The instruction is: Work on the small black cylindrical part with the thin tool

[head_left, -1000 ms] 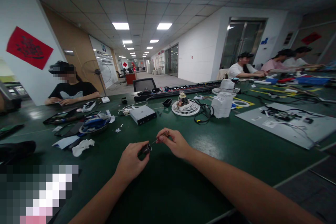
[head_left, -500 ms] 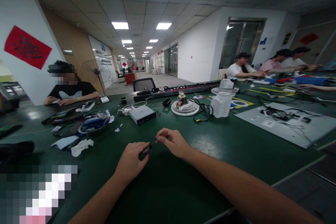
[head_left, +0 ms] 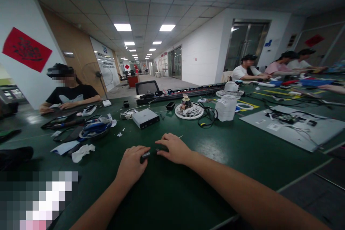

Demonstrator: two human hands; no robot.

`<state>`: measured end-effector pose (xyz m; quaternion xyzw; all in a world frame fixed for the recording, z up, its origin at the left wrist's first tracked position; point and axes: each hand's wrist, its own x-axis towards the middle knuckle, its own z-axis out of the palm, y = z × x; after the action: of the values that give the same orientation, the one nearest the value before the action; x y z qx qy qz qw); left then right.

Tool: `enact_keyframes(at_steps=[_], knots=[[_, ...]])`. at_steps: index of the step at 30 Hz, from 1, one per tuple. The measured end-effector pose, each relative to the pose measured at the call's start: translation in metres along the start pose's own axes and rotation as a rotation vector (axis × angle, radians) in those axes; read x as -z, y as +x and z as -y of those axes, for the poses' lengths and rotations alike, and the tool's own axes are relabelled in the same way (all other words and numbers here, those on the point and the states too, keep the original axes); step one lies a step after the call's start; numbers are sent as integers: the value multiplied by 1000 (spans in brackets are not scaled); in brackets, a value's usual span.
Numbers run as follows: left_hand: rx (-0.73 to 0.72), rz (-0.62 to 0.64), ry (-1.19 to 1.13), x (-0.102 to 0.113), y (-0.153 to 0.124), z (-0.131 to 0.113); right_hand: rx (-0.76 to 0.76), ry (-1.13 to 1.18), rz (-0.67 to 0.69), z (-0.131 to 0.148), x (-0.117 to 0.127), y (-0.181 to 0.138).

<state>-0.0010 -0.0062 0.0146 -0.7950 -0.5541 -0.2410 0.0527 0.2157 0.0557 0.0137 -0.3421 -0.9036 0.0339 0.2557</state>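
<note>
Over the green tabletop, my left hand is closed around a small dark cylindrical part, whose end faces right. My right hand is a short gap to its right, with the thumb and fingers bent around a small part. A dark end of this small part shows at the thumb tip. A thin pale shaft sticks out behind the knuckles, seemingly from the same part; its middle is hidden by the hand. The two held parts are apart.
Beyond my hands are a silver disc drive, a round white fan grille with a motor, a white housing and a black cable. A grey panel lies right; cloths and tools lie left. Several people sit around the table.
My hands have moved apart. The thin shaft pointed at the cylindrical part before; a shaft now points away to the upper right. The brownish part between my right fingers is now mostly hidden.
</note>
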Motion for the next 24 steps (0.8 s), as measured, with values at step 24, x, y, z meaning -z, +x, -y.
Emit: enact_keyframes(at_steps=[24], knots=[[-270,-273,-234,1,-6,-8,177,407,-298,19,5,-6]])
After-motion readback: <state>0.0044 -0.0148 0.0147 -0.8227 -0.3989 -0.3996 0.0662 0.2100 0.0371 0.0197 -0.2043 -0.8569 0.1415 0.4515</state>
